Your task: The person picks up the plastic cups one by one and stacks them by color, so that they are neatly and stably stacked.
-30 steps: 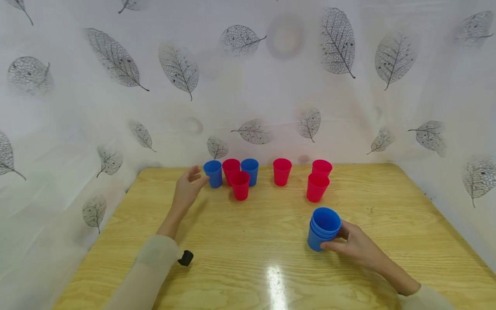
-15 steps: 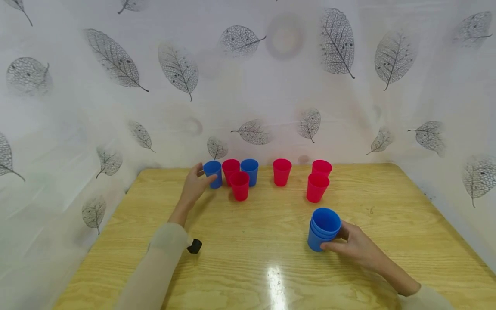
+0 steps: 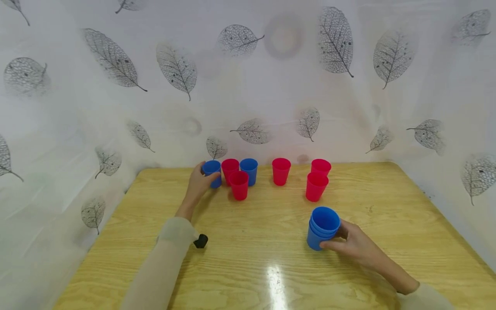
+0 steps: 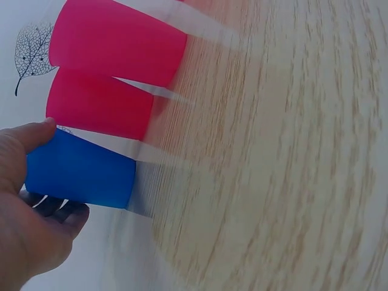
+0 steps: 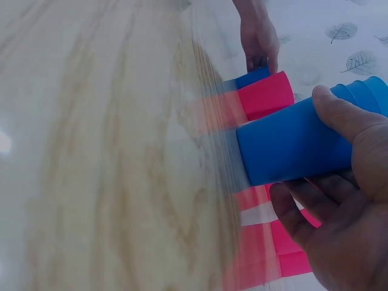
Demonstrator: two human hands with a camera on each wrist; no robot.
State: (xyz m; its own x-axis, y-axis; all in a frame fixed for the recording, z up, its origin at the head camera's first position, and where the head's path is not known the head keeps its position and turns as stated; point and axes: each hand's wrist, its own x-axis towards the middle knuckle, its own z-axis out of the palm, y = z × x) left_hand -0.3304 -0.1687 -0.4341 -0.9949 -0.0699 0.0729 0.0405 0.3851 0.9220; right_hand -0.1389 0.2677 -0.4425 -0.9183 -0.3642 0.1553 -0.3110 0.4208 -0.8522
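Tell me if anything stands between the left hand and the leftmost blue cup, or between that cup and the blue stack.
Nothing visible blocks the left hand: its fingers are around the leftmost blue cup. Toward the blue stack, the front-left red cup stands roughly on the straight line; nothing else visible does.

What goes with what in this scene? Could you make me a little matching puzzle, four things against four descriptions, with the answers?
1. Left hand
2. Right hand
3. Table
4. Backdrop

A. Yellowish, wood-grained
B. Holding the nested blue cups
C. Pale, printed with leaves
D. Around the leftmost blue cup

Pairs: 1-D, 2-B, 3-A, 4-C.
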